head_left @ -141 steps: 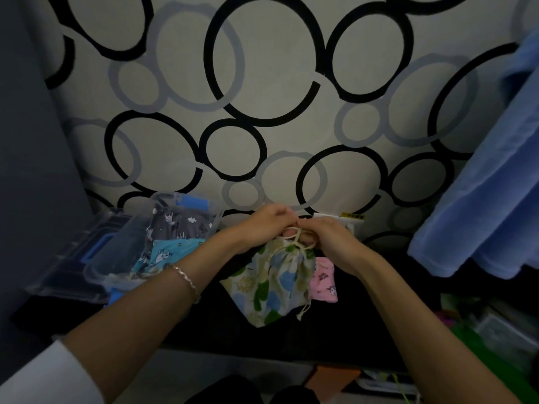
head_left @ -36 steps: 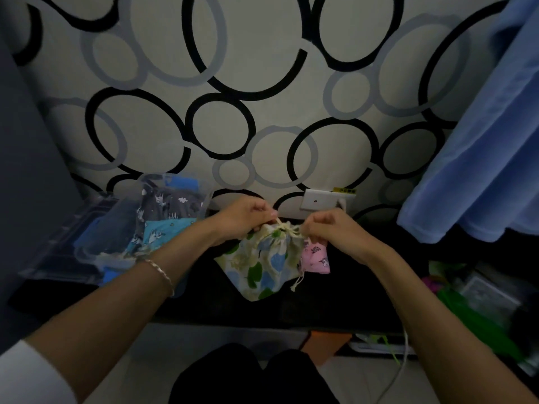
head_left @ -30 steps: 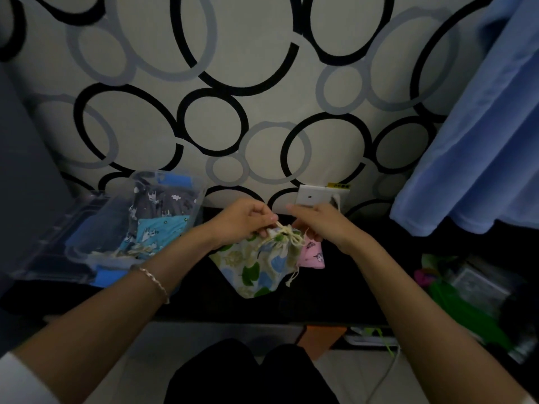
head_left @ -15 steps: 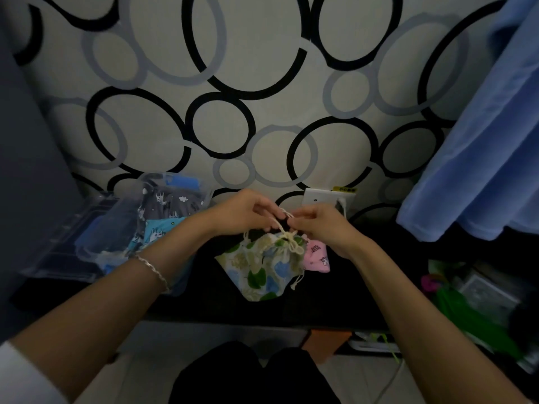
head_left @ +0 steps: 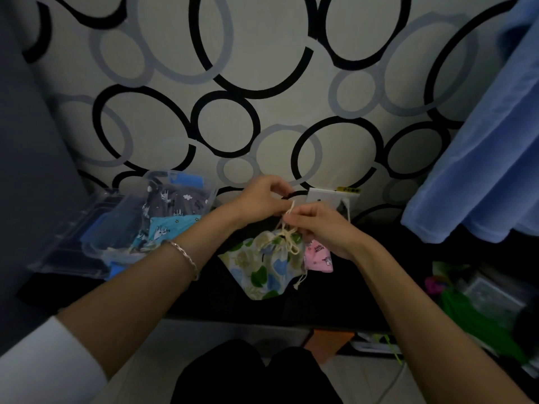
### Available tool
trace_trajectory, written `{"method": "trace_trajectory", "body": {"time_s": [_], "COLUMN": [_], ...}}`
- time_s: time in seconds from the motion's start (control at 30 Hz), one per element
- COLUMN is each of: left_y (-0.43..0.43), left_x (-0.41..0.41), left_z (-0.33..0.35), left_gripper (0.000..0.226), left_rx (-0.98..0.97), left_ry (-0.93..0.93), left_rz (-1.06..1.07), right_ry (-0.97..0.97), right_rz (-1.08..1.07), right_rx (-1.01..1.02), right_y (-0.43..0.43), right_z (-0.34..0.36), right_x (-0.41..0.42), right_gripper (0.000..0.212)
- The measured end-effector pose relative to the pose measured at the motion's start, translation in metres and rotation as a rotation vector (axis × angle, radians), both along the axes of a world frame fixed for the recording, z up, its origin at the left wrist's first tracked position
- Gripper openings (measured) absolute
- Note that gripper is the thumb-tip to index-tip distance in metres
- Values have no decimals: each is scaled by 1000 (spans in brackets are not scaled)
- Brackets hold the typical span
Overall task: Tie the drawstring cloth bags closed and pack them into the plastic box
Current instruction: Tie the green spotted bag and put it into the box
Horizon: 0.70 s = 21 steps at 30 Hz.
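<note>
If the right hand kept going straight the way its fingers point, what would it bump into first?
Most likely the left hand: the right hand points up-left at it, both pinching the drawstring above the leaf-print bag. Depth is hard to judge.

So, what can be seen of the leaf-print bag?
The bag looks like cream cloth printed with green and blue leaves. Its mouth is gathered shut and points away from the person. The left hand and right hand both pinch its pale cord above the neck; one knotted end hangs at its right edge. It lies over the dark top, right side against a pink bag.
</note>
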<state>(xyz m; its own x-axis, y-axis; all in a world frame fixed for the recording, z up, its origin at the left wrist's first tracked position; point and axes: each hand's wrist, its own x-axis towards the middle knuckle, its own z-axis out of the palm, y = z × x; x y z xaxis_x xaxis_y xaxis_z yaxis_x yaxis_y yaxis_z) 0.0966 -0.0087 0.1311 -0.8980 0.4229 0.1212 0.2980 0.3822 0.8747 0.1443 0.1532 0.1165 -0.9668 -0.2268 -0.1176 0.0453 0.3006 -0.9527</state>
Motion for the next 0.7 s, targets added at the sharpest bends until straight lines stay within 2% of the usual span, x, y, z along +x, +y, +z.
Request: {"method": "trace_trajectory", "body": {"time_s": [0.07, 0.17, 0.27, 0.37, 0.47, 0.6, 0.7], "left_y": [0, -2, 0, 3, 1, -9, -12], "left_x": [1, 6, 11, 14, 13, 7, 8], "left_z": [-6, -11, -11, -9, -8, -11, -13], "left_gripper": [23, 19, 24, 22, 25, 32, 19], "left_rx": [95, 57, -16, -12, 0, -70, -64], "left_ry": [-246, -311, -244, -243, -244, -150, -118], "left_rz": [-46, -135, -161, -150, -163, -143, -141], "right_ry": [-15, -55, -101, -138, -137, -123, -102], "right_rz": [-5, -6, -48, -65, -76, -123, -190], "right_rx": [-67, -163, -234, -332, -345, -361, -329], "right_y": [4, 7, 6, 7, 8, 5, 4], "right_z": [-2, -5, -7, -8, -9, -9, -8], "right_x": [0, 0, 1, 1, 2, 3, 3], "right_gripper": [13, 11, 21, 20, 18, 21, 16]}}
